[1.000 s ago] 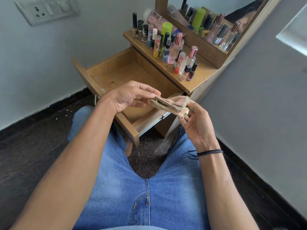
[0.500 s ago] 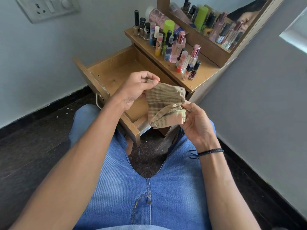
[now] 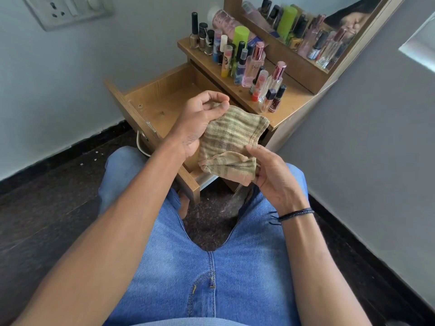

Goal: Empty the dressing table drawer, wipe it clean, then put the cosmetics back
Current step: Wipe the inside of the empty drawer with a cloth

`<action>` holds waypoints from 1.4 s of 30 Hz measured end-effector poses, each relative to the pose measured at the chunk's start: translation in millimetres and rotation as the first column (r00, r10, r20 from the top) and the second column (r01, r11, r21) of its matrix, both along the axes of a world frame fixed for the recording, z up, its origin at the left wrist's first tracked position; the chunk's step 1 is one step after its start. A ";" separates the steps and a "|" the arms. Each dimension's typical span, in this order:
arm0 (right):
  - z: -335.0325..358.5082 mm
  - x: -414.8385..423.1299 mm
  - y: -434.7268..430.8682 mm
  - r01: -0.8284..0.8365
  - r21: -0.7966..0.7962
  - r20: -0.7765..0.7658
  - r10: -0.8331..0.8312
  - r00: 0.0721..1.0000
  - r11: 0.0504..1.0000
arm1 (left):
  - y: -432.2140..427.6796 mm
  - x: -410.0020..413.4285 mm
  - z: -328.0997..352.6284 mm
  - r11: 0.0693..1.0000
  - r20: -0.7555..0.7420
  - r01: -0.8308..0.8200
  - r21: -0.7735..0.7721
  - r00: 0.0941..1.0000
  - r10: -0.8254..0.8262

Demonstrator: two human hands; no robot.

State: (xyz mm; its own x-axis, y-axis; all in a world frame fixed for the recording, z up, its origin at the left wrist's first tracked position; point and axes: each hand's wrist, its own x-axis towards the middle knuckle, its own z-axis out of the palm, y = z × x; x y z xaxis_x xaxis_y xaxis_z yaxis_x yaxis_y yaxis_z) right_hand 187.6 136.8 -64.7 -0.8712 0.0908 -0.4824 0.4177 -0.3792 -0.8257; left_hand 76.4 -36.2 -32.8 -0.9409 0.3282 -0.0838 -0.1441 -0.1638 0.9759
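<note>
Seated on a dark floor (image 3: 47,220) in blue jeans (image 3: 211,267), facing a low wooden dressing table (image 3: 292,107) set in the corner between two pale walls. Above its top, a mirror (image 3: 306,22) leaning against the right wall.

Pulled out toward the near left: the drawer (image 3: 162,97), long axis running from the table toward the knees, front panel nearest. Looks empty and bare inside where visible; near right part hidden behind the hands. Standing upright in a row along the table top, from far left to near right: the cosmetics (image 3: 247,64), mostly nail polish bottles, perfume sprays and tubes, so the emptying step seems done.

Held over the near end of the drawer: a striped beige cleaning cloth (image 3: 233,137). One second ago a narrow folded strip between the hands; now opened into a wide panel, upper edge far, lower edge folded up near the right hand. Probably being prepared for wiping, wiping itself not yet started.

Left hand (image 3: 197,121): fingers curled, thumb and fingertips pinching the far left corner of the cloth. Right hand (image 3: 273,175): fingers half closed, gripping the folded near right edge, a black thread bracelet (image 3: 296,214) on the wrist.

Far left on the wall, a switch and socket plate (image 3: 68,9).
</note>
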 end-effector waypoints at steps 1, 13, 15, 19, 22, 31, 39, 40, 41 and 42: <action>0.0 -0.3 0.1 -0.002 -0.005 -0.006 0.002 1.000 1.000 | 0.6 0.7 0.5 1.000 -0.001 0.005 0.009 1.000 -0.005; -10.0 -1.7 4.1 -0.139 0.050 -0.184 0.146 0.972 0.989 | -0.1 6.3 16.1 0.986 -0.025 0.039 0.165 0.999 -0.036; -9.2 -0.4 4.0 -0.164 0.082 -0.217 0.178 0.960 0.983 | -0.4 6.8 17.0 0.981 -0.022 0.046 0.186 0.999 -0.043; -2.7 0.4 3.1 -0.128 0.088 -0.228 0.145 0.963 0.988 | -0.2 7.6 17.0 0.978 -0.020 0.058 0.201 0.998 -0.055; -3.6 0.1 0.0 -0.069 0.097 -0.226 0.089 0.970 0.993 | 1.2 8.4 16.9 0.979 -0.026 0.057 0.194 0.998 -0.053; 6.5 2.8 -2.7 -0.073 -0.020 -0.245 0.066 0.967 0.997 | -5.8 0.5 12.8 0.982 -0.016 -0.005 0.187 1.000 0.008; 8.4 0.4 -0.1 0.127 -0.152 -0.246 -0.162 0.956 0.980 | -7.9 1.4 8.2 0.936 0.010 0.275 0.217 0.959 -0.284; 9.4 0.8 0.6 0.145 -0.170 -0.239 -0.183 0.954 0.975 | -8.0 1.4 7.2 0.932 0.000 0.303 0.197 0.951 -0.309; 10.4 1.2 1.2 0.156 -0.180 -0.235 -0.197 0.952 0.971 | -7.8 1.6 6.2 0.930 -0.007 0.321 0.176 0.946 -0.325; 11.2 1.5 1.2 0.159 -0.178 -0.236 -0.199 0.951 0.971 | -7.2 2.3 5.7 0.931 -0.012 0.330 0.158 0.943 -0.332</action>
State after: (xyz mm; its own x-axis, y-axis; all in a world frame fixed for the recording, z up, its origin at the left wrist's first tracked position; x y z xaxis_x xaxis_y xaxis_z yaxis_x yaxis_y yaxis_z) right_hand 189.1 138.0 -53.5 -0.9419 0.1984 -0.2711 0.1182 -0.5597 -0.8202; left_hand 78.7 -43.3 -27.1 -0.7758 0.6306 -0.0199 -0.2303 -0.2537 0.9395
